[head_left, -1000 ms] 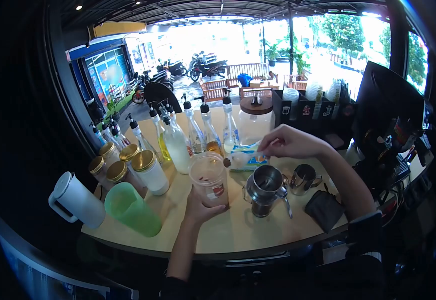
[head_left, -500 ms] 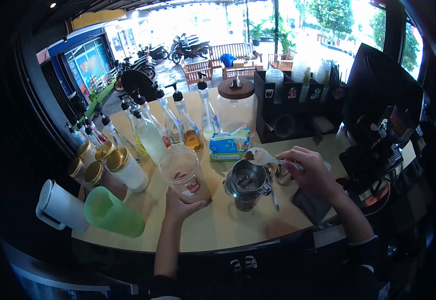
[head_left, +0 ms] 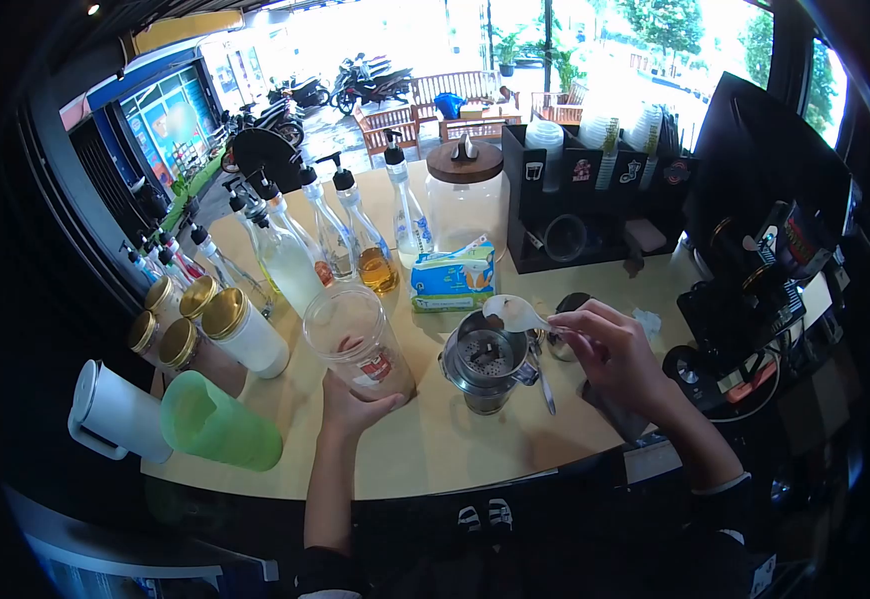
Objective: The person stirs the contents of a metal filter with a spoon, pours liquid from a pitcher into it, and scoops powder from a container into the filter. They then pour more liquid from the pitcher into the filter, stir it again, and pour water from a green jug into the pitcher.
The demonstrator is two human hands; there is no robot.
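Note:
My left hand [head_left: 349,411] is wrapped round the lower part of a clear plastic cup [head_left: 357,334] with a red logo, which stands on the counter. In my right hand [head_left: 617,361] is the handle of a white spoon [head_left: 513,312]. Its bowl hangs over the back rim of a metal coffee dripper [head_left: 487,361], whose inside is visible from above. A metal spoon [head_left: 547,387] lies just right of the dripper. Behind my right fingers stands a small metal container [head_left: 567,339], partly hidden.
A blue-and-green packet [head_left: 452,280] stands behind the dripper. Pump bottles [head_left: 375,265], gold-lidded jars [head_left: 245,334], a green pitcher [head_left: 230,434] and a white jug [head_left: 120,409] fill the left side. A black cup holder [head_left: 595,225] stands at the back right of the counter [head_left: 415,464].
The dark brown matter on the white spoon's bowl no longer shows. My right hand has shifted slightly, and the whole view has moved a little. My left hand keeps its hold on the cup.

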